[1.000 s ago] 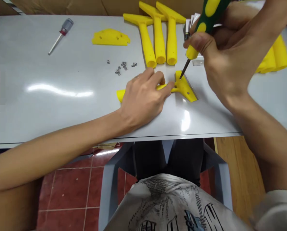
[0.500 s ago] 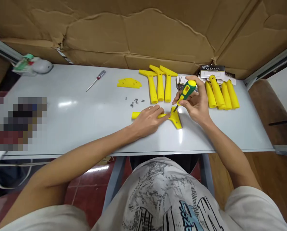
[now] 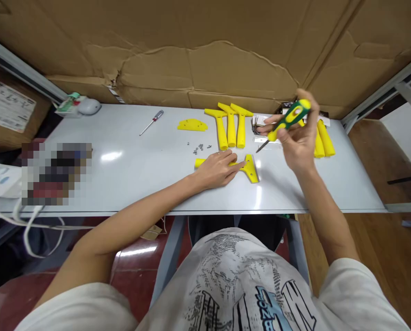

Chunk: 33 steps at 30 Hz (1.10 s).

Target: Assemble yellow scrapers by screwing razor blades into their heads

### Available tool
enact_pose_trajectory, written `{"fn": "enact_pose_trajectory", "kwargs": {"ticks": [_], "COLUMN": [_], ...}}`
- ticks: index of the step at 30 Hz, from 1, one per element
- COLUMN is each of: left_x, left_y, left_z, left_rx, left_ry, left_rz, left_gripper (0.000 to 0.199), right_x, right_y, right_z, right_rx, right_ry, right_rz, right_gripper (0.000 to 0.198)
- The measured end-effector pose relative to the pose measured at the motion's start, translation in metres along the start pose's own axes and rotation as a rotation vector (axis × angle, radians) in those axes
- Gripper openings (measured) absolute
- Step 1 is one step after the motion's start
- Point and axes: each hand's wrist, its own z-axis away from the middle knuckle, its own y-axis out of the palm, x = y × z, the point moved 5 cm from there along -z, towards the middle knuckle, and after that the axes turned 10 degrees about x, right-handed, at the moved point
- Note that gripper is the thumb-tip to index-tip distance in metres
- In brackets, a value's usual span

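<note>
Brown cardboard (image 3: 205,27) stands behind the white table (image 3: 150,184). A labelled carton (image 3: 39,114) is at far left; its contents are hidden from view. Three yellow T-shaped handles (image 3: 230,132) lie on the table near the cardboard. A yellow scraper (image 3: 250,168) lies nearer the front edge, its handle clamped under the left hand (image 3: 219,170). The right hand (image 3: 300,149) is wrapped around a green-and-yellow screwdriver (image 3: 295,116), tip apart from the scraper. A yellow plate (image 3: 192,125) and clear-handled screwdriver (image 3: 152,122) lie further left. Small screws (image 3: 201,147) sit loose on the table between plate and scraper
</note>
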Motion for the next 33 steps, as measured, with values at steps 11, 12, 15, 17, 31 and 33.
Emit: {"fn": "enact_pose_trajectory", "kwargs": {"ticks": [11,12,15,17,31,33], "left_x": [0.059,0.061,0.059,0.054,0.076,0.084], "left_y": [-0.058,-0.061,-0.066,-0.066,-0.057,-0.059], "left_z": [0.020,0.018,0.014,0.012,-0.013,-0.020], "left_rx": [-0.289,-0.327,-0.452,-0.517,-0.433,-0.446], "left_ry": [-0.337,-0.362,-0.443,-0.481,-0.539,-0.523], "left_rz": [1.008,1.161,1.393,1.465,1.645,1.629], "left_gripper": [0.047,0.042,0.035,0.041,0.043,0.036], "right_x": [-0.042,-0.048,-0.058,-0.060,-0.107,-0.116], "right_y": [-0.048,-0.042,-0.026,-0.022,-0.069,-0.064], "right_z": [0.066,0.067,0.062,0.056,-0.058,-0.064], "right_rx": [0.238,0.257,0.305,0.329,0.303,0.315], "right_ry": [0.086,0.085,0.067,0.056,0.179,0.240], "right_rz": [0.648,0.648,0.646,0.645,0.968,1.049], "right_gripper": [0.047,0.046,0.042,0.044,0.042,0.033]}}
